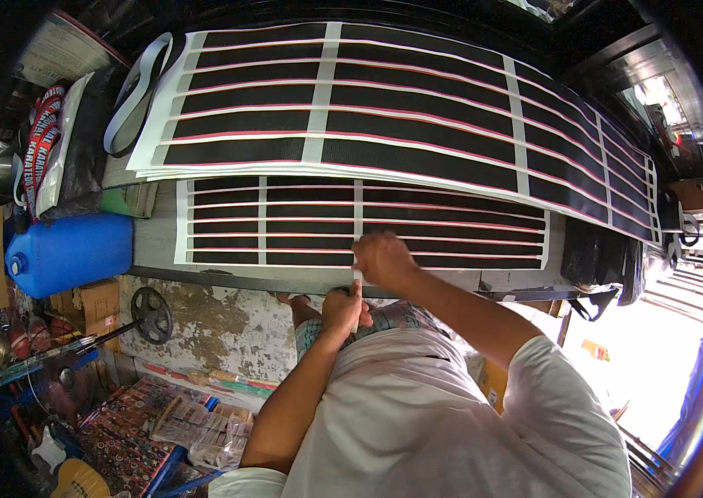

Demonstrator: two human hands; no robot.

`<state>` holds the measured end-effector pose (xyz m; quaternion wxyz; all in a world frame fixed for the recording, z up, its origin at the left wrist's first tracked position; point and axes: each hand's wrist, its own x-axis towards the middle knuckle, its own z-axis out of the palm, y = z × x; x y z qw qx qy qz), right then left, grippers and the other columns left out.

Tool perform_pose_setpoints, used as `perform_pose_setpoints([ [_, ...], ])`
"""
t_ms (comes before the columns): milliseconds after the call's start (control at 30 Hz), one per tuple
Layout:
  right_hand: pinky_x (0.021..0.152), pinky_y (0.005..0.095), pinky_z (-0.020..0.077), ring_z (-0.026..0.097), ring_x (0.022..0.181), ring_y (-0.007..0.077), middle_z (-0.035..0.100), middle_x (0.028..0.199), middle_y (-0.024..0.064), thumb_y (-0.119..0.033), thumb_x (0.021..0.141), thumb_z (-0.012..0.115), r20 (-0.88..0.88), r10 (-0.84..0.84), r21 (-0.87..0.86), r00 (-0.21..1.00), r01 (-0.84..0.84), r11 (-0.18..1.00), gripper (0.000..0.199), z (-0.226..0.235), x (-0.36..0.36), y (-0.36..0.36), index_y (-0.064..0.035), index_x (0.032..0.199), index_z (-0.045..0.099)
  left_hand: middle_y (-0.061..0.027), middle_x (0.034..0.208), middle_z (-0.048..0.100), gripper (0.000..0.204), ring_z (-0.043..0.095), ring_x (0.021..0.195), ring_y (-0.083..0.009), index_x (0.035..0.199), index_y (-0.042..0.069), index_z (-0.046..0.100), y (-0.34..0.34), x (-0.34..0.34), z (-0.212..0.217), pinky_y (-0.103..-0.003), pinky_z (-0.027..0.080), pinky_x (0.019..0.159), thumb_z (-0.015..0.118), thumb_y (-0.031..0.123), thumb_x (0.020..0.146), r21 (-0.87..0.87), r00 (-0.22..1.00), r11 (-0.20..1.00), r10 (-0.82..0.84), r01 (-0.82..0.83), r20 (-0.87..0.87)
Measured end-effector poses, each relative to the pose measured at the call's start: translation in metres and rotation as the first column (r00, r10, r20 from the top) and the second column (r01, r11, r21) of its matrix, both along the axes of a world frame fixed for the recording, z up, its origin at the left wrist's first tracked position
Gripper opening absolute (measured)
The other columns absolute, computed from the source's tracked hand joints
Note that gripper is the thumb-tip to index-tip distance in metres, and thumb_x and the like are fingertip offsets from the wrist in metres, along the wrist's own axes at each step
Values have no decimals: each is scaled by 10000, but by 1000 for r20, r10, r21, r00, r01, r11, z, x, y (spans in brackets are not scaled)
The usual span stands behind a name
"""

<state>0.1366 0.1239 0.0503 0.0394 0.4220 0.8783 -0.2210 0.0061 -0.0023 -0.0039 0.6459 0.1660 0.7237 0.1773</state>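
White strip (357,278) runs between left hand (341,310) and right hand (385,263), both gripping it, at the striped sheet (310,226) edge.

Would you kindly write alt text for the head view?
The person's left hand holds a narrow white strip, the right hand at its far end, by the near edge of a white-striped black sheet on a workbench. More striped sheets lie beyond; a blue container is at left.
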Motion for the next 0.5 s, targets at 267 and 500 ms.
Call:
perform_pose_setpoints([
  [267, 909, 480, 595, 763, 1014, 339, 767, 1032, 141, -273, 832, 854, -32, 49, 3, 998, -49, 999, 300, -20, -5, -20, -62, 1029, 774, -156, 620, 713, 698, 736, 505, -281, 689, -26, 671, 9, -4, 17, -378, 621, 483, 595, 530, 1104, 31, 1000, 999, 17, -17, -23],
  [500, 772, 489, 624, 796, 931, 336, 789, 986, 146, -229, 777, 868, 155, 295, -94, 943, -283, 955, 258, -3, -27, -1, -72, 970, 801, -152, 739, 737, 414, 732, 507, -271, 873, -39, 621, -5, 5, 21, -359, 599, 450, 699, 311, 1081, 106, 978, 973, 203, -206, 36],
])
